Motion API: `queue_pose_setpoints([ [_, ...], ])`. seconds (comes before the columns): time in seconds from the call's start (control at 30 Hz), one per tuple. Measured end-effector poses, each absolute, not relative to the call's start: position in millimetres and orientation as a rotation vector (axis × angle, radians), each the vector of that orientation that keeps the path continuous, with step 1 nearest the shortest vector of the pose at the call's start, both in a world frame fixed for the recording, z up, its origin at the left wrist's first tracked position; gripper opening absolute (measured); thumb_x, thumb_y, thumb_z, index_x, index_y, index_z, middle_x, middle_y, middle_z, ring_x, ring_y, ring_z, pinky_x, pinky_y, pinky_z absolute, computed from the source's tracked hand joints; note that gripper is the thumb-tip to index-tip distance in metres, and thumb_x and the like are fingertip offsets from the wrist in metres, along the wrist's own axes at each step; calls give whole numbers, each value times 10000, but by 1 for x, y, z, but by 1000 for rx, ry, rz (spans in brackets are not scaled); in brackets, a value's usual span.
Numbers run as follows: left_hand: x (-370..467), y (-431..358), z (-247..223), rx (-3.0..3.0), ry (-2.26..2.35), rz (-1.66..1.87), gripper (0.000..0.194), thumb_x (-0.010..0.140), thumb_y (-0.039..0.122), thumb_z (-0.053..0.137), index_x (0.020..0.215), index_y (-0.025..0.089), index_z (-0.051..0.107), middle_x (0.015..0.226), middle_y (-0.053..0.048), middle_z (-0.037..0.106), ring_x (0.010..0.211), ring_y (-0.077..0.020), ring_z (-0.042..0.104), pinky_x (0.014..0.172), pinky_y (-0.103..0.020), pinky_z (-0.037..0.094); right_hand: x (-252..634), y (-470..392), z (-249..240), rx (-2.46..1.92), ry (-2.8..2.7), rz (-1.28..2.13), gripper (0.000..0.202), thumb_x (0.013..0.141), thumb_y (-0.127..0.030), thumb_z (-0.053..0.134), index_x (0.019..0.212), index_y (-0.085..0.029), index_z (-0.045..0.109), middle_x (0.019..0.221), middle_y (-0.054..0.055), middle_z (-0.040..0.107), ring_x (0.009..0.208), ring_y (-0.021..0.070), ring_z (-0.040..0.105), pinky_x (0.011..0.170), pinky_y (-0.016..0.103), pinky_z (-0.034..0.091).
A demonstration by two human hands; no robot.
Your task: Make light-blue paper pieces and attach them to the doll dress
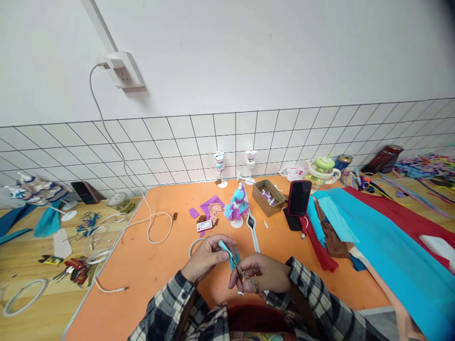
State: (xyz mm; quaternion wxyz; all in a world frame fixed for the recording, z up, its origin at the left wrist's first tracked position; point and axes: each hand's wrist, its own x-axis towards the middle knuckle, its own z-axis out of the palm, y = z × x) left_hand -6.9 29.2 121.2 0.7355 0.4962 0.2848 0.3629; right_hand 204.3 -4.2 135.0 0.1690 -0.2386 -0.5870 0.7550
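Note:
My left hand [212, 257] pinches a small folded piece of light blue crepe paper [225, 247] near the front of the orange table [159, 274]. In my right hand [265, 273] is a pair of scissors [241, 271], fingers through the handles and blades against the blue paper. Just beyond my hands stands a small dress form [237, 206] dressed in blue and purple crepe paper. Purple and peach paper scraps [214, 207] lie to its left, beside a small white-labelled box [204, 226]. Part of a roll of tape or ring [195, 245] shows behind my left hand.
Two more dress forms [220, 168] stand by the tiled wall. A cardboard box [269, 198] and a phone on a stand [299, 199] are right of centre. Large blue crepe sheets [391, 232] cover the right side. A white cable [151, 222] crosses the left.

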Motion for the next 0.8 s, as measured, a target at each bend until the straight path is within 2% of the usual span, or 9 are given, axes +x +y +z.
queue_pose_setpoints([
  [0.1, -4, 30, 119, 1131, 650, 791, 307, 643, 389, 806, 691, 115, 677, 674, -31, 614, 655, -134, 538, 642, -246, 418, 204, -4, 138, -669, -1662, 2163, 570, 729, -588, 657, 1081, -140, 664, 806, 15, 550, 557, 49, 438, 381, 102, 388],
  [0.17, -3, 30, 121, 1157, 660, 787, 327, 639, 398, 806, 627, 108, 655, 643, -21, 586, 624, -119, 504, 634, -245, 407, 204, -4, 138, -649, -1636, 2189, 578, 728, -588, 655, 1095, -142, 658, 814, 12, 549, 545, 44, 435, 382, 104, 393],
  [0.4, -6, 30, 129, 1228, 653, 712, 342, 640, 416, 800, 600, 113, 645, 615, -6, 567, 596, -111, 506, 660, -257, 413, 206, -3, 136, -630, -1596, 2209, 495, 733, -519, 684, 1002, -103, 694, 692, -5, 537, 515, 46, 452, 375, 101, 374],
  [0.63, -9, 31, 128, 1351, 654, 670, 344, 650, 446, 786, 628, 123, 670, 642, -27, 606, 622, -129, 532, 688, -276, 432, 208, -3, 135, -591, -1566, 2297, 548, 715, -552, 681, 1029, -103, 689, 714, -14, 514, 476, 27, 422, 383, 120, 401],
  [0.8, -8, 30, 127, 1334, 621, 700, 306, 659, 417, 788, 647, 130, 681, 651, -22, 608, 631, -132, 542, 674, -273, 431, 208, -2, 135, -620, -1581, 2247, 492, 711, -512, 706, 972, -95, 710, 656, -19, 516, 486, 44, 453, 387, 125, 406],
])
